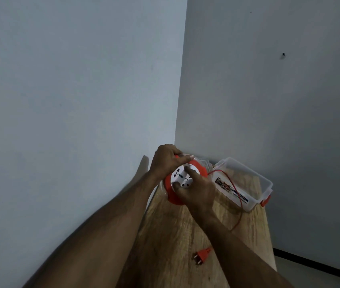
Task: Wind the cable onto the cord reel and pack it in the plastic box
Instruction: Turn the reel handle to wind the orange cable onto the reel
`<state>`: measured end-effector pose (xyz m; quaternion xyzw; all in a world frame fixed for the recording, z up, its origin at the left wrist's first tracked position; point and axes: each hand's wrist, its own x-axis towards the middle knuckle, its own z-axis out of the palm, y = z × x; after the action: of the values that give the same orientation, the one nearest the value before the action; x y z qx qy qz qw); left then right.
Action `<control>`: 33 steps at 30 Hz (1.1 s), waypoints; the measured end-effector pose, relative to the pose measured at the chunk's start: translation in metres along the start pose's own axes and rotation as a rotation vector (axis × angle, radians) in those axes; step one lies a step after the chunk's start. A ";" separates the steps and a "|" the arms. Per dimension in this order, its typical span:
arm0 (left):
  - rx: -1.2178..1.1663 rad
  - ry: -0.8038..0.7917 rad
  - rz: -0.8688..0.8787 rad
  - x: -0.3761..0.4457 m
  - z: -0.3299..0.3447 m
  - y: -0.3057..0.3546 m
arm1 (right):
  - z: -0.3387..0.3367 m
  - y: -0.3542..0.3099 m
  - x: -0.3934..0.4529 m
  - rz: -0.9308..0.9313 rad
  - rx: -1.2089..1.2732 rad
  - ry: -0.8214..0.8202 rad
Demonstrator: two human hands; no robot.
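We record one narrow wooden table (165, 235), light oak grain, its far end pushed into the corner where two pale walls meet.

On it we list:
- a clear plastic box (246, 179) with no lid on it, at the far right corner, a printed label on its near wall and an orange latch at its right end;
- a thin red cable (240, 201) crossing the box and trailing down onto the boards near the right edge;
- an orange two-pin plug (201, 256) lying flat mid-table toward the near end, well apart from the box.
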<state>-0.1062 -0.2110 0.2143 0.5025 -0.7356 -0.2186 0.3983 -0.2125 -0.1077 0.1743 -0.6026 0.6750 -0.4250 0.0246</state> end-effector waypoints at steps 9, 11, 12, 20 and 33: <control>0.043 0.000 -0.062 0.003 -0.006 -0.016 | -0.003 -0.008 -0.009 -0.230 -0.106 -0.017; 0.052 -0.022 -0.066 0.008 -0.013 -0.017 | -0.012 0.004 -0.003 -0.515 -0.257 -0.024; 0.059 -0.033 -0.050 0.010 -0.016 -0.016 | -0.016 0.009 0.002 -0.597 -0.292 -0.057; 0.035 -0.065 -0.014 0.010 -0.008 -0.013 | -0.026 0.026 0.030 -0.793 -0.463 -0.425; 0.052 -0.083 0.032 0.008 0.002 -0.004 | -0.014 0.029 0.030 -0.749 -0.479 -0.326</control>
<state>-0.1071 -0.2201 0.2134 0.4913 -0.7649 -0.2133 0.3578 -0.2514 -0.1277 0.1801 -0.8521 0.4777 -0.1368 -0.1645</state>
